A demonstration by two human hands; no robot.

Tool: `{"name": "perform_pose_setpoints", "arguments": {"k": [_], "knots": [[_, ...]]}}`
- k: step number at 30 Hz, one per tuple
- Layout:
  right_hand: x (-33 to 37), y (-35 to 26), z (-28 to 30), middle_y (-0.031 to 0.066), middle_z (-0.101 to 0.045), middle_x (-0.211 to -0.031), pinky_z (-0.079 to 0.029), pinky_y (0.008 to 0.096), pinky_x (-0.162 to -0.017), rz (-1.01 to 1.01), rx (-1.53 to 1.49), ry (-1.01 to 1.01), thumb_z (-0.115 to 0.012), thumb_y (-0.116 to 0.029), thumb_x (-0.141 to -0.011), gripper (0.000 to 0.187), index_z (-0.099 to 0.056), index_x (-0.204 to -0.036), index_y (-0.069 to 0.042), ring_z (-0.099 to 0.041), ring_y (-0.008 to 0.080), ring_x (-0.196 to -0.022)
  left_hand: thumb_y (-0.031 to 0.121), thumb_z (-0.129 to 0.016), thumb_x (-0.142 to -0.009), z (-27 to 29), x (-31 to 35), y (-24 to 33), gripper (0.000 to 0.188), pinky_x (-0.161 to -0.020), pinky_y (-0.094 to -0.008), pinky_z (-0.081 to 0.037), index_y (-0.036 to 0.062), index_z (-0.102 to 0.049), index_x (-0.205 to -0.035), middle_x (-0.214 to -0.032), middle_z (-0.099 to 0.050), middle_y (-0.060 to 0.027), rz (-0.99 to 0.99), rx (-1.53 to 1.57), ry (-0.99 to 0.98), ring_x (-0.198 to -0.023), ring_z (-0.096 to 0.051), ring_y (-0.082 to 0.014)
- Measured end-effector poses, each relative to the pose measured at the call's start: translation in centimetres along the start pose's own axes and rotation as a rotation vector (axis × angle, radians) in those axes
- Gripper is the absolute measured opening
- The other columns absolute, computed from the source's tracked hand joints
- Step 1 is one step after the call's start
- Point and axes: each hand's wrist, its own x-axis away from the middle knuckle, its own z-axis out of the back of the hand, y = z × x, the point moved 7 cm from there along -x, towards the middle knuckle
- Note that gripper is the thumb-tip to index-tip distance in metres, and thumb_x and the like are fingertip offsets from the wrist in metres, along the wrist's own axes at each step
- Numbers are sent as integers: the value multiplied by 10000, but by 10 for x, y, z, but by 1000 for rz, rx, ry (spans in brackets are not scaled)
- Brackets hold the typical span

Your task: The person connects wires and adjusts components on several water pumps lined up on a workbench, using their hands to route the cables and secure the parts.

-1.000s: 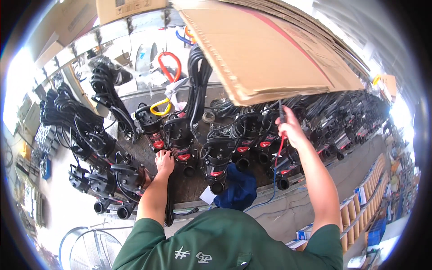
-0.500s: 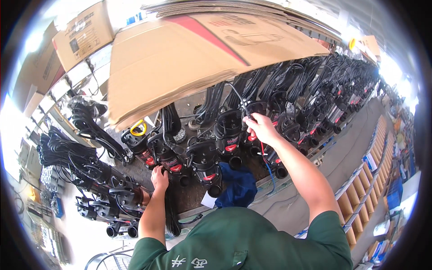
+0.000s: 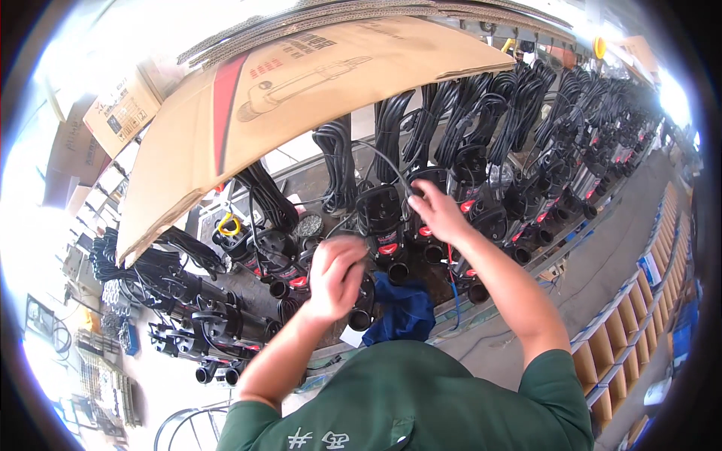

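My right hand (image 3: 438,213) is closed around a black cable (image 3: 391,165), which arches up to the left from my fingers. Just beneath that hand, a black submersible pump (image 3: 378,216) with a red label stands in a row of similar pumps. My left hand (image 3: 335,276) hovers over a neighbouring pump and partly covers it; its fingers are bent and smeared by motion, so their grip is unclear. A dark blue cloth (image 3: 398,310) lies in front of the pumps, between my two hands. Red and blue wires (image 3: 454,282) hang below my right wrist.
A large cardboard sheet (image 3: 301,90) overhangs the bench from the far side. Coiled black cables (image 3: 336,169) stand behind the pumps, with more pumps at far right. Stacked pumps (image 3: 218,331) occupy the left. A rack with cardboard dividers (image 3: 602,361) stands at right.
My left hand has lifted from beside the pumps at left and moved right and farther away, toward the right hand. The right hand keeps hold of the cable. The view has shifted.
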Motion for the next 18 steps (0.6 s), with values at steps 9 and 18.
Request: {"name": "perform_pose_setpoints", "arguments": {"k": [9, 18], "knots": [[-32, 82, 91, 153, -664, -1163, -588, 363, -837, -264, -971, -60, -656, 82, -874, 563, -427, -1382, 6, -708, 269, -912, 92, -576, -923, -173, -199, -115, 471, -1051, -466, -509, -75, -523, -1361, -1501, -426, -318, 217, -299, -249, -1271, -565, -481], [-35, 116, 95, 88, -733, -1027, -508, 263, -668, -179, -1138, -207, -693, -49, -969, 304, -628, -1262, -1, -610, 101, -748, 270, -699, -861, -189, -180, -129, 253, -886, -465, -569, 59, -751, -990, -1005, -736, -180, 238, -595, -892, -998, -710, -385]]}}
